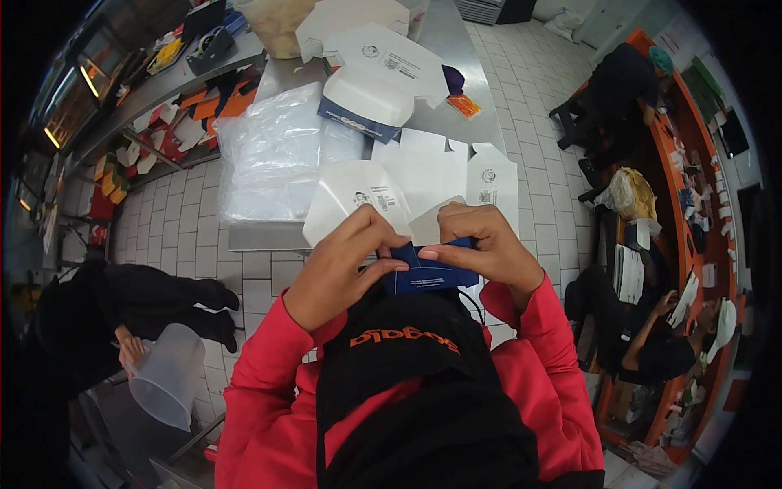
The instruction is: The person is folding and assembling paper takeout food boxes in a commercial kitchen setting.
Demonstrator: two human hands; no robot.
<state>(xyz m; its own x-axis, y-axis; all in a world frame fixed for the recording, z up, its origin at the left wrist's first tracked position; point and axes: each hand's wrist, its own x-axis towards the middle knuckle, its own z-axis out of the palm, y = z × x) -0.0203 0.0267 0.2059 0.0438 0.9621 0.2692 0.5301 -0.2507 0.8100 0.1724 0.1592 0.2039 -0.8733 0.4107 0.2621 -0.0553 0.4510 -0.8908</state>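
Close in front of my apron, both hands grip a partly folded cardboard box (423,273), blue on its near side with white flaps standing beyond. My left hand (350,261) pinches the blue panel's left side between thumb and fingers. On the right, my right hand (485,244) presses its thumb along the panel's top edge, fingers curled behind. The two thumbs nearly meet at the fold. White flat box blanks (423,167) lie just beyond on the metal table. A folded blue-and-white box (366,102) sits farther back.
Clear plastic bags (273,155) are stacked at the table's left. A tub (277,24) and an orange packet (463,106) lie farther off. At left, a person's hand holds a translucent container (169,379). Two people are beside an orange counter (676,179) at right.
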